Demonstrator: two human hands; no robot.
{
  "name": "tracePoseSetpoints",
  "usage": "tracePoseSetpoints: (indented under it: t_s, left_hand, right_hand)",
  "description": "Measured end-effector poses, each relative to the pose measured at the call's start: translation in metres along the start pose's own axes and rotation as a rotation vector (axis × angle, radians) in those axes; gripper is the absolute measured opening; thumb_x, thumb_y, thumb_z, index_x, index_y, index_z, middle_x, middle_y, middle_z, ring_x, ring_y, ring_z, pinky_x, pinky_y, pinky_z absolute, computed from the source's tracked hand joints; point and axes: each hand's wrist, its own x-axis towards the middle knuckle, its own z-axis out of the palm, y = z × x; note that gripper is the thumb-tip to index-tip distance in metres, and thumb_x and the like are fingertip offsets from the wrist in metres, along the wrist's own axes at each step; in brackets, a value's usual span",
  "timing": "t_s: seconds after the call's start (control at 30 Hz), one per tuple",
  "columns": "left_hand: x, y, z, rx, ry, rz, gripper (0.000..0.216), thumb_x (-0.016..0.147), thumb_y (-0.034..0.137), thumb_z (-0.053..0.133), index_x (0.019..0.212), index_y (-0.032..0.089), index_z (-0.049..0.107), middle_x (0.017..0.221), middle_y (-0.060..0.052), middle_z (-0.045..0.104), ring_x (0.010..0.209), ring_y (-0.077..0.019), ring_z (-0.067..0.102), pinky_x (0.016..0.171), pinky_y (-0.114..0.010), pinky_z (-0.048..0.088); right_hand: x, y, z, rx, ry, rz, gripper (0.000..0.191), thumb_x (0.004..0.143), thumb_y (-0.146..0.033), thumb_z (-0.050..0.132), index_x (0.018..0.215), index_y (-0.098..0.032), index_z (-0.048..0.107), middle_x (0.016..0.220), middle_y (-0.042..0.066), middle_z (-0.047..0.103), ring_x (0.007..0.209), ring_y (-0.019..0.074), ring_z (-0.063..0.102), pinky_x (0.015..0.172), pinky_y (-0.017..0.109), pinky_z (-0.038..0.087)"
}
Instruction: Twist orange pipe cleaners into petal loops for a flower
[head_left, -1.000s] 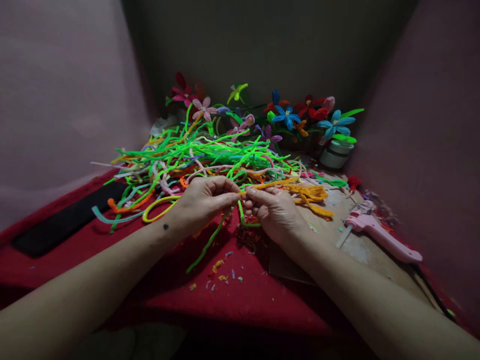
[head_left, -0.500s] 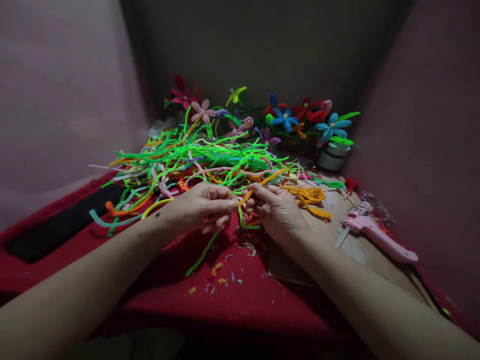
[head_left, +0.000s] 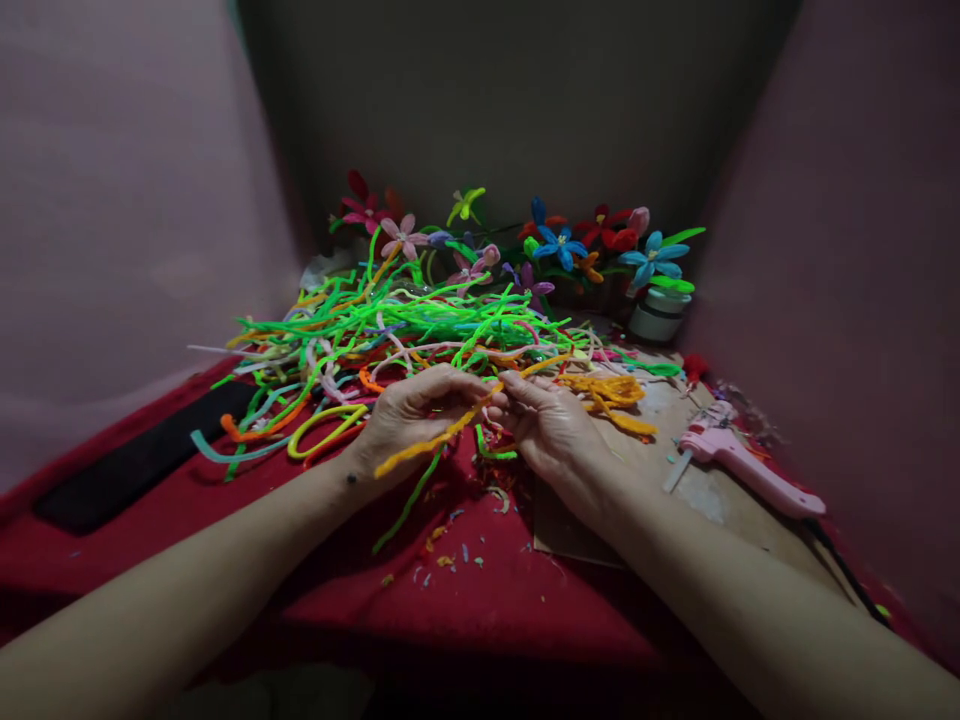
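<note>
An orange pipe cleaner [head_left: 431,445] runs slantwise across my two hands, its near end lying over the left palm side and its far end rising past the right fingers. My right hand [head_left: 551,425] pinches it between thumb and forefinger. Beside it, my left hand [head_left: 420,415] has its fingers curled, with the fingertips meeting the right ones at the pipe cleaner; part of that grip is hidden. A bundle of orange pipe cleaners [head_left: 611,390] lies just beyond my right hand. Behind both hands spreads a heap of mostly green pipe cleaners [head_left: 442,315].
Pipe-cleaner flowers [head_left: 559,245] stand along the back, near a small jar [head_left: 660,315]. A pink glue gun [head_left: 750,470] rests on cardboard [head_left: 577,530] at right. A long black object [head_left: 135,465] lies at left on the red cloth [head_left: 480,620], which has scattered fuzz scraps.
The orange pipe cleaner has shifted so its near end now lies across my left hand toward the wrist. My left hand has turned and moved slightly right, closer to the right fingers.
</note>
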Motion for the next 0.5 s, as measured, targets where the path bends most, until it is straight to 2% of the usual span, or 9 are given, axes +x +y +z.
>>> tracePoseSetpoints:
  t_s: [0.23, 0.33, 0.5]
  left_hand:
    - [-0.002, 0.004, 0.001, 0.13, 0.124, -0.036, 0.013, 0.076, 0.027, 0.064, 0.082, 0.016, 0.066, 0.08, -0.002, 0.065, 0.071, -0.0119, 0.059, 0.064, -0.021, 0.048]
    - [-0.001, 0.002, 0.001, 0.163, 0.091, -0.065, 0.015, 0.076, 0.029, 0.063, 0.081, 0.015, 0.065, 0.067, 0.001, 0.06, 0.059, -0.0092, 0.052, 0.055, -0.02, 0.042]
    - [0.0, -0.002, 0.001, 0.179, 0.017, -0.1, 0.015, 0.076, 0.028, 0.062, 0.075, 0.014, 0.062, 0.062, 0.002, 0.056, 0.056, -0.0087, 0.048, 0.053, -0.02, 0.039]
  right_hand:
    - [-0.008, 0.001, 0.005, -0.161, -0.074, -0.049, 0.017, 0.058, -0.013, 0.074, 0.072, -0.012, 0.064, 0.062, 0.0, 0.062, 0.05, 0.0077, 0.056, 0.048, 0.019, 0.046]
    - [-0.009, 0.003, 0.003, -0.219, -0.084, -0.088, 0.028, 0.056, -0.014, 0.074, 0.083, -0.013, 0.066, 0.07, 0.0, 0.065, 0.051, 0.0068, 0.055, 0.049, 0.019, 0.044]
    - [-0.012, 0.005, 0.0, -0.429, -0.111, -0.079, 0.035, 0.061, -0.021, 0.071, 0.095, -0.013, 0.066, 0.055, -0.004, 0.055, 0.046, 0.0067, 0.045, 0.045, 0.02, 0.036]
